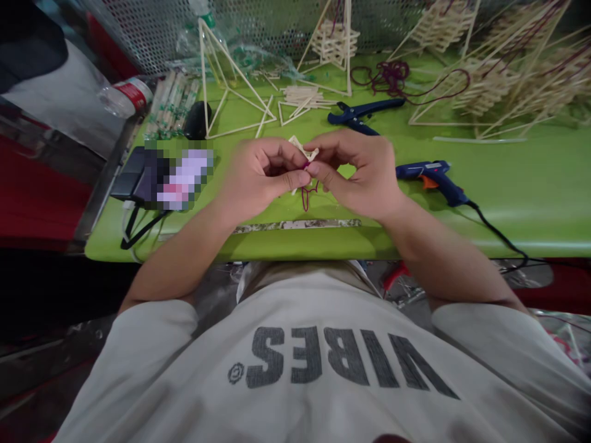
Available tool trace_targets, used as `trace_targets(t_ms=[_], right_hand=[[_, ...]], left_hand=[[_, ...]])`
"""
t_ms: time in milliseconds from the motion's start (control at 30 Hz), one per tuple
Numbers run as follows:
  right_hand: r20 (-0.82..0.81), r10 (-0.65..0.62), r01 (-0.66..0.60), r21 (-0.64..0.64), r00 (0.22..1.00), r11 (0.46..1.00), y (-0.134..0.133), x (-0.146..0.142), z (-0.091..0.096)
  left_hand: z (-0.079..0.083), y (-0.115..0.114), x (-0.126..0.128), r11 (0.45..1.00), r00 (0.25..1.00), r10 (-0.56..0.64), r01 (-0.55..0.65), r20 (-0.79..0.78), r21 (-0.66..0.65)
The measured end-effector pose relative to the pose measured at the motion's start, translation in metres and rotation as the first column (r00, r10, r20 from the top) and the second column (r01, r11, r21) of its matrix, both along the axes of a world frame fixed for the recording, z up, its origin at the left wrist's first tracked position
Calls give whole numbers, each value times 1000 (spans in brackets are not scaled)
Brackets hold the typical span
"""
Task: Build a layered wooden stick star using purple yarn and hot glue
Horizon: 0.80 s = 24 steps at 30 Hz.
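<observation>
Both my hands meet over the green table (277,203), their thumbs and fingertips close together. My left hand (258,172) pinches a purple string (305,195), which dangles in a small loop below the fingers. My right hand (355,169) pinches at the same spot, touching the string and a small frame of pale wooden sticks (303,147) that pokes up between the hands. Fingers hide most of this frame, so I cannot tell which hand bears it. A blue glue gun (429,175) lies to the right, and blue cutting pliers (364,112) lie just beyond my right hand.
A pyramid of wooden sticks (226,89) stands behind my left hand. Loose sticks (302,98) lie at the back, beside a tangle of purple cord (388,77). Stick structures (484,86) crowd the right rear. A ruler strip (298,225) lies near the front edge.
</observation>
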State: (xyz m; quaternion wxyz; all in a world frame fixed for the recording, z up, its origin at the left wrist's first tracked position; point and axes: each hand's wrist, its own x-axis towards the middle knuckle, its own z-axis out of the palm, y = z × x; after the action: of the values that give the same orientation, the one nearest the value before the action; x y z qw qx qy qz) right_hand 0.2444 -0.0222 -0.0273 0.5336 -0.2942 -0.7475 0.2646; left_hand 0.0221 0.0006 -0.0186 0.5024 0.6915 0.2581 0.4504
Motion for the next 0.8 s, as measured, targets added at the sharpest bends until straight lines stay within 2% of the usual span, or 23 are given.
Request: trace_targets(t_ms=[167,333,467,633,800], right_hand=[[-23,96,-98,-81,995,992,-1,2,5],[13,103,-100,-141,995,985,-3,5,11],[71,107,-100,-96,992,990,-4,6,15],[100,100,-97,-33,990,995,-5,6,16],[106,107,-108,8,989,994,-5,6,15]], left_hand=[[1,1,-5,1000,1000,-11,11,-7,23],[3,-1,-7,977,994,107,-105,-5,188],[3,0,-8,967,988,152,-149,2,207],[1,8,-10,963,989,125,-139,77,231],[-1,10,-10,959,991,116,-131,72,252]])
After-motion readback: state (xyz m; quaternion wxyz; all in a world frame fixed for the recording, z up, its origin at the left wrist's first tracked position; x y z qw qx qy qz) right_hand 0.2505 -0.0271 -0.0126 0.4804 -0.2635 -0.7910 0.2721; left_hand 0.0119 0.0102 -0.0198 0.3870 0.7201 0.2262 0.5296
